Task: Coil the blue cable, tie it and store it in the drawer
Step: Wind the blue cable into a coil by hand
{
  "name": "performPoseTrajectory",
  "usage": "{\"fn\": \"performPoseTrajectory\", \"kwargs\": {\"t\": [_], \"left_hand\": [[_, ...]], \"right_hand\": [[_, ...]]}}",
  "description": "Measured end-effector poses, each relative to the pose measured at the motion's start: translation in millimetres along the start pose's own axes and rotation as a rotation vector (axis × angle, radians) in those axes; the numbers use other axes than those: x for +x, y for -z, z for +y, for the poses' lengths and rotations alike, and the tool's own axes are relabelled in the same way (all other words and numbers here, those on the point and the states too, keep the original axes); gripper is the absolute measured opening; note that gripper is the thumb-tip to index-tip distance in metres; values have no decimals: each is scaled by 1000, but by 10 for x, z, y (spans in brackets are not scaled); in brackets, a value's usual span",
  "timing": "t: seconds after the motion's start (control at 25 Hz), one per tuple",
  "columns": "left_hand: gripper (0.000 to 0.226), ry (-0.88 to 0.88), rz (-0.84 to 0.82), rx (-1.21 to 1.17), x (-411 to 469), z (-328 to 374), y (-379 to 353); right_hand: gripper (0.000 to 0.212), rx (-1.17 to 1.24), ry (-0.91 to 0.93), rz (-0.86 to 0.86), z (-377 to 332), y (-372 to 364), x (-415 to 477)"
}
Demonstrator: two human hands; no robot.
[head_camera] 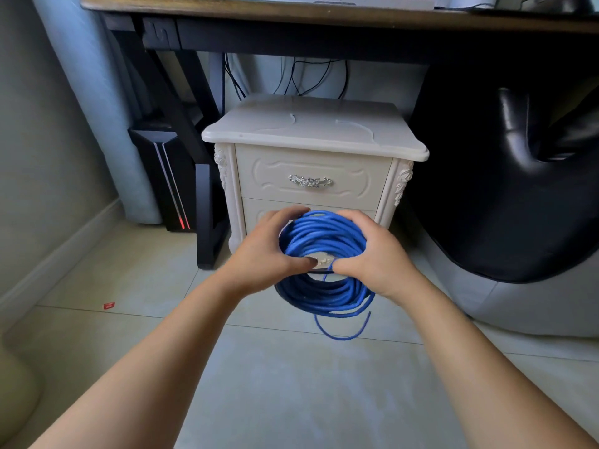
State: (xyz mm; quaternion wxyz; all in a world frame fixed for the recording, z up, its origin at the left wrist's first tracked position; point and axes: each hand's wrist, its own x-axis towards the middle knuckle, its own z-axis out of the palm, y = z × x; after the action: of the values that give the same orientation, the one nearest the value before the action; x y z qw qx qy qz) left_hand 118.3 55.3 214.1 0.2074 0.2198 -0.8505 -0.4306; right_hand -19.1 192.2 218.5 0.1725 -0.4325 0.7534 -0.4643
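Tiled floor (291, 384), and the cream nightstand (311, 131) mid-frame had its top drawer (311, 189) closed. Both the left hand (262, 251) and right hand (372, 254) gripped the coiled blue cable (324, 231) in front of it, fingers (287, 215) curled round the loops.

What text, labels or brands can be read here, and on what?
Nothing legible.
Dark mark on the white device atop the desk: too blurred to read.
The red scrap on the floor: too small to tell.
No print visible on the blue cable or white cabinet.
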Motion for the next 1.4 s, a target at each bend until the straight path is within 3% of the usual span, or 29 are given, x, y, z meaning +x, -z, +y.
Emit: {"fn": "performPoseTrajectory", "kwargs": {"t": [0.12,0.24,0.4,0.56,0.76,1.04,1.2,1.4], "left_hand": [[69,-6,-58,71,-31,51,-50],[40,31,47,114,-26,98,-67],[30,91,121,-71,-26,137,-79],[25,237,237,-323,17,96,-83],[20,315,326,-563,27,96,-86],[15,481,459,-832,-13,110,-190],[17,479,416,-838,-36,109,-230],[28,495,176,-711,-16,63,-171]], "right_hand": [[70,-90,20,-75,-7,-42,-29],[67,-4,24,-45,-44,-55,-52],[71,150,-16,-77,-47,46,-33],[59,432,-98,-94,27,62,-39],[67,617,-153,-74,90,-17,-46],[76,687,-210,-7,135,-208,-73],[51,621,-246,153,174,-275,-31],[38,592,-227,261,166,-223,0]]}}
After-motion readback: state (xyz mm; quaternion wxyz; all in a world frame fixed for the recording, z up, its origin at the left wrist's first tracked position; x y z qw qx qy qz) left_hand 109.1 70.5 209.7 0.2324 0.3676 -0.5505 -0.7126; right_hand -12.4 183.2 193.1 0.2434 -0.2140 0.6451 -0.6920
